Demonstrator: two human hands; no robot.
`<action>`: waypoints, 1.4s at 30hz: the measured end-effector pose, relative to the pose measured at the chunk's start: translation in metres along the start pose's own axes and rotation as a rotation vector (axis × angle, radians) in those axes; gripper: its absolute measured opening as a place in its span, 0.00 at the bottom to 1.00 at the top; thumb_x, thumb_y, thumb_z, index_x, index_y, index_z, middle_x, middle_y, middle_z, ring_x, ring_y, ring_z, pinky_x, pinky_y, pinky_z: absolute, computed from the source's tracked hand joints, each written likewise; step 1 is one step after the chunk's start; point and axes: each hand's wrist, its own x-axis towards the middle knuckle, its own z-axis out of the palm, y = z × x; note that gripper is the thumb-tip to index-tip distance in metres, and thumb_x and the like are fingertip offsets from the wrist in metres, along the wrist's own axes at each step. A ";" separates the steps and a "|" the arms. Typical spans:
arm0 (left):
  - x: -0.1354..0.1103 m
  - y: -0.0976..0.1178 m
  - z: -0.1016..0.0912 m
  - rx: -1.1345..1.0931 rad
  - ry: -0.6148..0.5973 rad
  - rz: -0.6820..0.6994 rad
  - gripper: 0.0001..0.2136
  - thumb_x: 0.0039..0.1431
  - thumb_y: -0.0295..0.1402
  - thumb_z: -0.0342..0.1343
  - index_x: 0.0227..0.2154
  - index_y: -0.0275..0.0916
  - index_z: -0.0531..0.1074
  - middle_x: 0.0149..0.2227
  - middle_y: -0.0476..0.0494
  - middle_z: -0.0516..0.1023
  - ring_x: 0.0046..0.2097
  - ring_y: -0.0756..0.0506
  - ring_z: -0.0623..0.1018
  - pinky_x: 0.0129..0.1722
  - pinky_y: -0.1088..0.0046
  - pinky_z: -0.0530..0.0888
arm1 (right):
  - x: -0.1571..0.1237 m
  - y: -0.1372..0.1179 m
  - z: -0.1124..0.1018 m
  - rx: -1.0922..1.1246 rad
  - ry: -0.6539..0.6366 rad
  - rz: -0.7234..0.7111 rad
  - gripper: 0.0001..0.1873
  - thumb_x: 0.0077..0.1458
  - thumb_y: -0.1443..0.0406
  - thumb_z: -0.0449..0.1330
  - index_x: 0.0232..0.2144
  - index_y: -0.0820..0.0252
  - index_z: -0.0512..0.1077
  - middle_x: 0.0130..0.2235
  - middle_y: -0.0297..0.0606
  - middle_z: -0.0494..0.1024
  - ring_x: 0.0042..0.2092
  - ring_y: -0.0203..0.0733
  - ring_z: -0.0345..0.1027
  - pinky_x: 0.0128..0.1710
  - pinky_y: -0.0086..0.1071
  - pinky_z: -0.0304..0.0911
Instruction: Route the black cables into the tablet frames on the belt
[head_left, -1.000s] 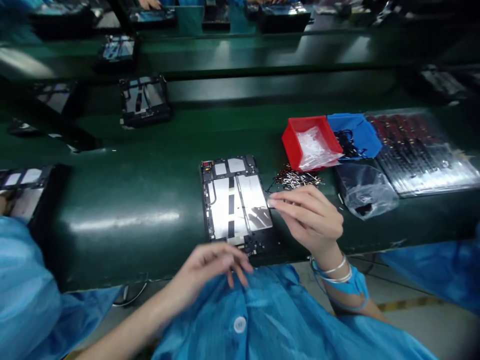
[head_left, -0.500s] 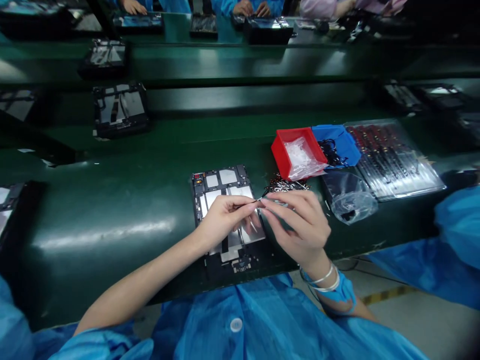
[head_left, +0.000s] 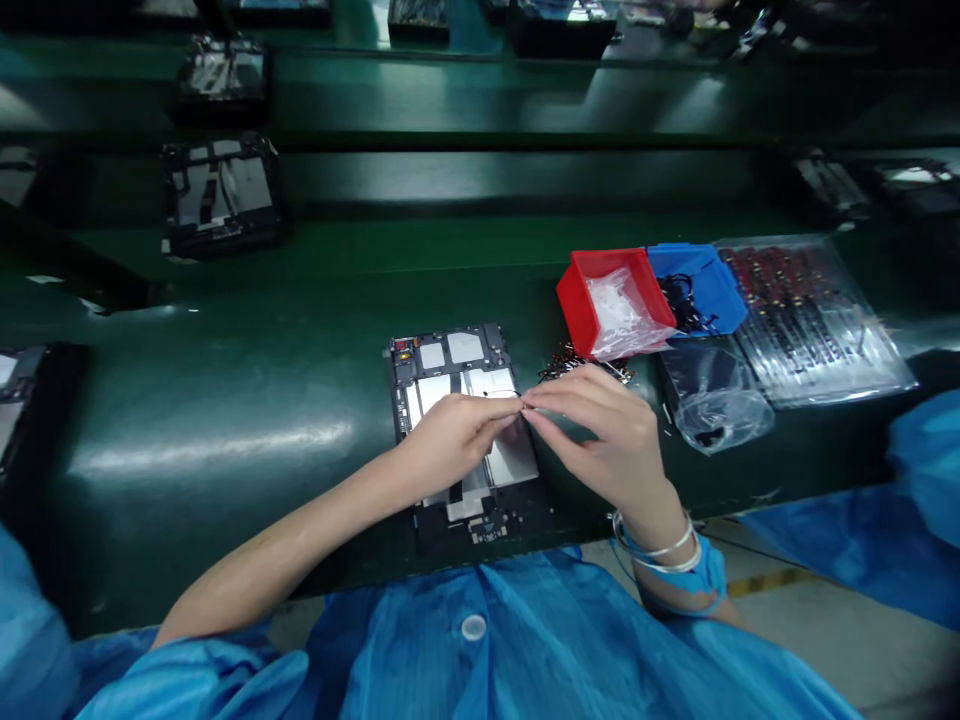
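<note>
An opened tablet (head_left: 511,458) with silvery battery panels and black ribbon cables lies in front of me on the green bench. Over its right half, my left hand (head_left: 455,437) is closed, thumb and index finger pinched on a small part with a thin dark wire (head_left: 501,392). My right hand (head_left: 609,432) meets it fingertip to fingertip and pinches the same small part. Its body is mostly hidden by the fingers. A loose pile of small wired parts (head_left: 559,362) lies just beyond my right hand.
A red bin (head_left: 581,310) holding a clear bag of white pieces stands beside a blue bin (head_left: 724,305) with black cables. Right of them are a clear plastic bag (head_left: 720,415) and a tray of strips (head_left: 817,320). Another opened tablet (head_left: 221,195) sits at upper left.
My view has tilted down slightly. Both hands stay over the tablet; their fingertips have drawn closer together, and the wire now points left above my left index finger. The pale strip between the fingers no longer shows.
</note>
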 end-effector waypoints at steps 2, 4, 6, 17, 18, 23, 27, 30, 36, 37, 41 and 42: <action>0.000 -0.001 0.002 -0.111 -0.053 -0.050 0.13 0.64 0.24 0.44 0.37 0.34 0.75 0.26 0.48 0.74 0.28 0.50 0.73 0.29 0.76 0.69 | 0.000 0.003 0.002 -0.029 0.011 -0.001 0.07 0.53 0.74 0.60 0.31 0.58 0.74 0.31 0.37 0.81 0.32 0.40 0.71 0.32 0.36 0.69; 0.000 -0.003 0.005 -0.336 -0.128 -0.148 0.13 0.65 0.26 0.43 0.42 0.33 0.73 0.33 0.42 0.78 0.30 0.50 0.77 0.26 0.77 0.71 | 0.000 0.005 0.004 -0.090 0.073 0.008 0.08 0.53 0.74 0.60 0.31 0.57 0.74 0.31 0.37 0.80 0.32 0.40 0.71 0.32 0.36 0.69; 0.001 -0.007 0.008 -0.574 -0.159 -0.259 0.14 0.66 0.29 0.43 0.46 0.31 0.70 0.41 0.35 0.79 0.34 0.48 0.80 0.24 0.78 0.73 | 0.001 0.006 0.004 -0.177 0.184 0.014 0.09 0.52 0.75 0.61 0.31 0.56 0.73 0.31 0.38 0.80 0.33 0.41 0.72 0.34 0.37 0.70; 0.007 -0.013 0.009 -0.770 -0.124 -0.295 0.12 0.63 0.34 0.51 0.36 0.30 0.75 0.34 0.36 0.80 0.31 0.47 0.81 0.23 0.78 0.76 | -0.006 0.001 0.019 -0.212 0.068 -0.145 0.07 0.52 0.75 0.60 0.32 0.60 0.73 0.32 0.41 0.81 0.35 0.42 0.69 0.31 0.35 0.71; 0.007 -0.012 0.009 -0.769 -0.135 -0.284 0.11 0.63 0.33 0.51 0.37 0.30 0.75 0.35 0.36 0.80 0.32 0.47 0.81 0.24 0.78 0.76 | -0.007 0.001 0.018 -0.202 0.062 -0.143 0.07 0.53 0.75 0.60 0.32 0.60 0.73 0.33 0.41 0.81 0.35 0.42 0.69 0.31 0.35 0.71; 0.004 -0.008 0.009 -0.694 -0.108 -0.267 0.14 0.64 0.26 0.44 0.44 0.30 0.74 0.38 0.37 0.80 0.35 0.47 0.80 0.27 0.75 0.77 | -0.006 0.003 0.014 -0.165 0.035 -0.137 0.06 0.52 0.75 0.60 0.33 0.62 0.73 0.33 0.42 0.81 0.35 0.42 0.69 0.33 0.36 0.71; 0.002 -0.005 0.009 -0.411 -0.024 -0.252 0.16 0.64 0.24 0.43 0.44 0.33 0.76 0.31 0.43 0.78 0.27 0.51 0.76 0.25 0.78 0.74 | -0.004 -0.002 0.015 -0.206 0.012 -0.112 0.05 0.54 0.74 0.59 0.32 0.62 0.74 0.33 0.41 0.81 0.34 0.41 0.69 0.31 0.34 0.70; 0.002 -0.003 0.009 -0.290 -0.003 -0.242 0.16 0.63 0.22 0.43 0.42 0.35 0.77 0.27 0.48 0.76 0.22 0.54 0.71 0.23 0.80 0.71 | -0.004 -0.010 0.019 -0.249 -0.008 -0.089 0.05 0.54 0.74 0.59 0.29 0.63 0.73 0.31 0.40 0.81 0.32 0.40 0.68 0.29 0.33 0.68; 0.003 -0.003 0.009 -0.567 -0.016 -0.361 0.16 0.64 0.25 0.43 0.49 0.28 0.71 0.33 0.40 0.78 0.25 0.51 0.76 0.18 0.80 0.69 | 0.007 0.020 -0.005 -0.376 0.115 0.047 0.08 0.55 0.72 0.57 0.29 0.58 0.74 0.28 0.36 0.80 0.30 0.38 0.70 0.30 0.32 0.66; 0.003 -0.004 0.009 -0.648 -0.019 -0.374 0.17 0.64 0.26 0.44 0.52 0.27 0.69 0.36 0.36 0.79 0.26 0.50 0.78 0.17 0.80 0.69 | 0.009 0.035 -0.013 -0.460 0.170 0.144 0.08 0.55 0.70 0.56 0.30 0.58 0.75 0.28 0.36 0.79 0.29 0.38 0.69 0.30 0.33 0.65; 0.004 -0.009 0.008 -0.839 -0.043 -0.364 0.19 0.63 0.29 0.46 0.54 0.26 0.66 0.39 0.31 0.79 0.27 0.48 0.79 0.17 0.80 0.69 | 0.016 0.079 -0.036 -0.692 0.097 0.323 0.08 0.52 0.69 0.58 0.33 0.61 0.77 0.30 0.43 0.80 0.32 0.46 0.70 0.28 0.37 0.63; 0.004 -0.010 0.008 -0.857 -0.041 -0.365 0.19 0.62 0.29 0.47 0.54 0.26 0.66 0.39 0.31 0.79 0.27 0.48 0.79 0.17 0.81 0.70 | 0.017 0.079 -0.036 -0.688 0.079 0.256 0.08 0.51 0.69 0.60 0.34 0.61 0.77 0.33 0.44 0.81 0.33 0.48 0.70 0.28 0.38 0.63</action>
